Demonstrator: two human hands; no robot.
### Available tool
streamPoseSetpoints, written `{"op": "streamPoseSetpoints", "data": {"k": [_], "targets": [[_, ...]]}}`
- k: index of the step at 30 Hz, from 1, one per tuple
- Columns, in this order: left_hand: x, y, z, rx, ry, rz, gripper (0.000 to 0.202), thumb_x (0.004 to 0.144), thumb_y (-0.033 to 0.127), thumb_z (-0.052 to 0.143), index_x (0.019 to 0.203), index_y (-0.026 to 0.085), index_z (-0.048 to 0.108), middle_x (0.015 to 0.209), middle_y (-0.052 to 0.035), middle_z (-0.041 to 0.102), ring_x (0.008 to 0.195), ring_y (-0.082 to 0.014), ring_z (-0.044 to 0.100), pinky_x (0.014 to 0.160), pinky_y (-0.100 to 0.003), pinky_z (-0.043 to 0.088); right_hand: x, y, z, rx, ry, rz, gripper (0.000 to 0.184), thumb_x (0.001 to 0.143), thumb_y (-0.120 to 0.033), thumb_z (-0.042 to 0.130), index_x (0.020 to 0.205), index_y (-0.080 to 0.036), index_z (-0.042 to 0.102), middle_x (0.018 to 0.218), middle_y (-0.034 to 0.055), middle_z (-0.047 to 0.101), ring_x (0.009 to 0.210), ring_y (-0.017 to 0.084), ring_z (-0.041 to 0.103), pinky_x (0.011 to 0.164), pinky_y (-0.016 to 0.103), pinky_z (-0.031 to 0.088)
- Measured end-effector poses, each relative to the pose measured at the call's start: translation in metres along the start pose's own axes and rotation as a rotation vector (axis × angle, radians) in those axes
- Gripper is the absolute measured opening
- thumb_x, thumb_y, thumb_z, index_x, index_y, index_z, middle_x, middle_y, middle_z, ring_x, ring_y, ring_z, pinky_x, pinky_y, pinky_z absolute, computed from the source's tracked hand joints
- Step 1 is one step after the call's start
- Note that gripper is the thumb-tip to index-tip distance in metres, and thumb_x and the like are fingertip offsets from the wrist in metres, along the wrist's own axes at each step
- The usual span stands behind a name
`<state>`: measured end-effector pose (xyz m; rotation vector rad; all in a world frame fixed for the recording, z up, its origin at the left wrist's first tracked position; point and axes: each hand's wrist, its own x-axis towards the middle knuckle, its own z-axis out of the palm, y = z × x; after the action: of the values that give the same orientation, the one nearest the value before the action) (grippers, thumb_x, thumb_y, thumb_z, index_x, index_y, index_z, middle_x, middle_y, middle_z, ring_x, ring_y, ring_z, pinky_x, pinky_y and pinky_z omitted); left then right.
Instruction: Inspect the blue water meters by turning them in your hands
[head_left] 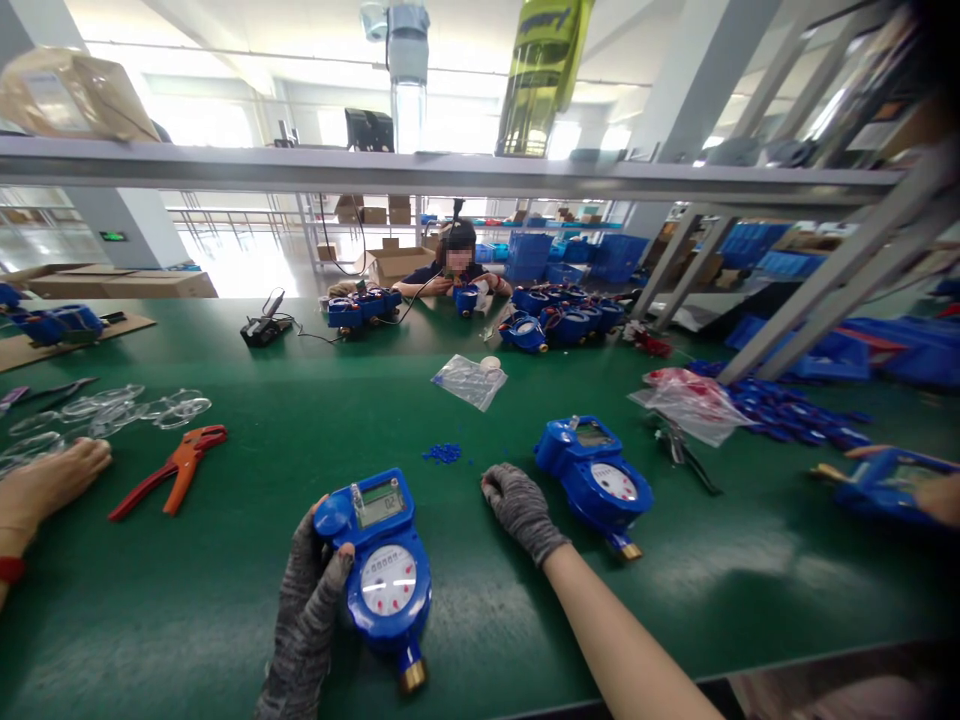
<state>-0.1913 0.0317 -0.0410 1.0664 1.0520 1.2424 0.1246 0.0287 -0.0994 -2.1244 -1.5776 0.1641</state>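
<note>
the left hand (311, 590), in a grey knitted glove, is wrapped around the left side of a blue plastic water meter with a small digital screen, a round white dial and a brass fitting at its near end (384, 570); the thumb lies on the meter's top beside the dial, and the meter rests on the green work table (225, 560) just in front of the person. the right hand (521, 510), gloved the same way, lies knuckles-up on the green surface with its fingers curled loosely and nothing in it, between the held meter and a second blue water meter of the same kind (596, 478), which sits just beside it to the right. a small scatter of blue plastic bits (442, 453) lies beyond the hands. orange-handled pliers (176, 470) lie well to the left, near clear round lenses (150, 408) and another person's bare hand (52, 482). a clear plastic bag (470, 380) lies farther up the table, and a seated co-worker (456, 265) works at the far side among more blue meters (562, 320).
</note>
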Motion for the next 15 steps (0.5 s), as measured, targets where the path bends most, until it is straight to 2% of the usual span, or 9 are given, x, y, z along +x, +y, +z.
{"op": "streamPoseSetpoints", "data": {"k": [5,10,15], "targets": [[-0.0001,0.0013,0.0019,-0.015,0.007,-0.013,0.064,0.075,0.045,0.073,0.133,0.035,0.049,0.141,-0.0018,0.049,0.13,-0.0287,0.045,0.112,-0.048,0.037,0.0024,-0.0036,0.0008,-0.057,0.019,0.008,0.019,0.091,-0.026,0.051,0.092,-0.018,0.068,0.095,0.0032,0.064,0.089,0.014,0.056,0.079,0.022,0.039],[0.0008,0.0044,0.0048,-0.01,0.045,-0.03,0.072,0.067,0.049,0.078,0.131,0.031,0.051,0.135,-0.0037,0.054,0.128,-0.0294,0.048,0.105,-0.045,0.045,-0.0036,-0.0043,0.0022,-0.117,0.053,-0.018,0.022,0.093,-0.026,0.049,0.094,-0.018,0.069,0.098,0.0041,0.064,0.093,0.015,0.055,0.086,0.023,0.038],[0.0018,0.0052,0.0049,-0.013,0.038,-0.02,0.072,0.067,0.049,0.078,0.131,0.031,0.051,0.135,-0.0035,0.053,0.127,-0.0302,0.048,0.107,-0.048,0.043,-0.0035,-0.0046,0.0058,-0.125,0.081,-0.016,0.022,0.094,-0.026,0.049,0.096,-0.017,0.069,0.099,0.0053,0.063,0.096,0.016,0.055,0.088,0.023,0.038]]}}
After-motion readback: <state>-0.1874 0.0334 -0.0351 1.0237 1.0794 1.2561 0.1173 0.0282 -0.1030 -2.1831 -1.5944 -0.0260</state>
